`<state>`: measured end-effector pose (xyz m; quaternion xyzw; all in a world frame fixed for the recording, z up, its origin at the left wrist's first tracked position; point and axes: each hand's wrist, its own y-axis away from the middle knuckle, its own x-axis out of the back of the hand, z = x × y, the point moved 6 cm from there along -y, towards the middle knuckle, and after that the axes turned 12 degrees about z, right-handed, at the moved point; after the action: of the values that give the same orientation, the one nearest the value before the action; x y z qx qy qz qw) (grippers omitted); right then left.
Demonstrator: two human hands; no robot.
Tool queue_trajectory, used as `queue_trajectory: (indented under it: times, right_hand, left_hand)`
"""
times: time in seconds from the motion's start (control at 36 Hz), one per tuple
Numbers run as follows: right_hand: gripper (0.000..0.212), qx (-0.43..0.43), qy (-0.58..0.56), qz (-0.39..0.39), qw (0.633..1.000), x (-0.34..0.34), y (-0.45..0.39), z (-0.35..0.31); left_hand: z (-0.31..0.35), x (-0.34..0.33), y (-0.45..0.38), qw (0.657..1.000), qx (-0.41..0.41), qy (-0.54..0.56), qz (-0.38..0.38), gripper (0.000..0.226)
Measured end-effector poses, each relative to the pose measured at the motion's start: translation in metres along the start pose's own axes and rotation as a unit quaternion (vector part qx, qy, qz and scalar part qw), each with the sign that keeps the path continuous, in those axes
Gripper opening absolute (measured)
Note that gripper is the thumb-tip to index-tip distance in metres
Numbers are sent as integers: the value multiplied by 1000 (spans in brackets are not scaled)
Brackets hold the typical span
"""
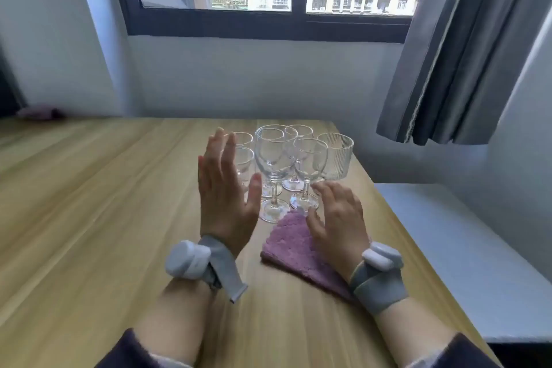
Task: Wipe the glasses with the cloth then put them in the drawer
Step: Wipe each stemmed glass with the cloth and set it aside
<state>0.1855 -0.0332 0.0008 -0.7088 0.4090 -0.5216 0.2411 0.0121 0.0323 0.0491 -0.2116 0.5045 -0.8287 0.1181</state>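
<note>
Looking down at the long pale wooden table (89,203), I am seeing the cluster of clear stemmed wine glasses (273,158) standing upright together near its far right edge, the folded fluffy purple cloth (294,243) lying just in front, handy for wiping; no drawer is showing. My left hand (227,188) is hovering spread beside the glasses, holding nothing, probably lining up on one. My right hand (337,218) is hanging loosely curled over the cloth, gripping nothing.

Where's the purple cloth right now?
In the head view, the purple cloth lies flat on the wooden table, just in front of the cluster of stemmed glasses. The right hand is over its right edge.
</note>
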Motion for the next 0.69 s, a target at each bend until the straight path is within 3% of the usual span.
queue_trajectory:
  times: [0.08, 0.19, 0.28, 0.36, 0.44, 0.53, 0.69]
  right_hand:
    - [37, 11, 1, 16, 1000, 2, -1, -5]
    - [33, 11, 25, -80, 996, -5, 2, -7]
    - [22, 14, 46, -145, 988, -10, 8, -8]
    - [23, 10, 50, -165, 985, -10, 11, -11]
    - [18, 19, 49, -171, 984, -9, 12, -13]
    - [14, 34, 47, -184, 981, -9, 11, -15]
    - [18, 19, 44, -182, 982, -11, 10, -10]
  left_hand:
    - [-14, 5, 3, 997, 62, 7, 36, 75]
    - [-26, -2, 11, 990, 117, -74, 9, 98]
    - [-43, -8, 18, 973, 221, -66, -21, 100]
    - [-59, -19, 29, 944, 325, -25, -57, 85]
    - [-72, -31, 40, 913, 389, -18, -123, 54]
    - [-74, -37, 42, 918, 358, -41, -167, 28]
    - [-74, -40, 42, 926, 341, -12, -164, 29]
